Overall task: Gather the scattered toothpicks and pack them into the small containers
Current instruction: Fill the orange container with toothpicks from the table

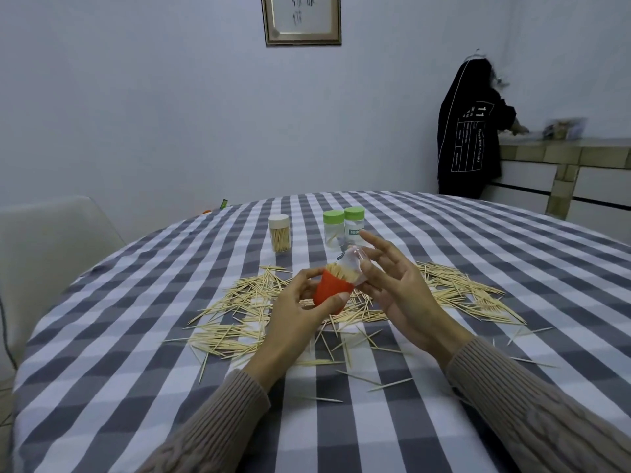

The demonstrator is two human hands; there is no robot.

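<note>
My left hand point(300, 302) grips a red cap point(329, 292) filled with a bundle of toothpicks point(341, 270) standing out of it. Over their tips sits a clear container body point(353, 262), tilted and held by the thumb and fingers of my right hand point(392, 285), whose other fingers are spread. Scattered toothpicks point(239, 319) lie in heaps on the checked tablecloth point(136, 336) under and around both hands, with more toothpicks at the right point(461, 291).
Behind my hands stand a white-capped jar full of toothpicks point(280, 233) and two green-capped clear jars point(333, 229) point(354, 224). A pale chair point(51, 254) is at the left. A person in black point(467, 131) stands at a counter at the back right.
</note>
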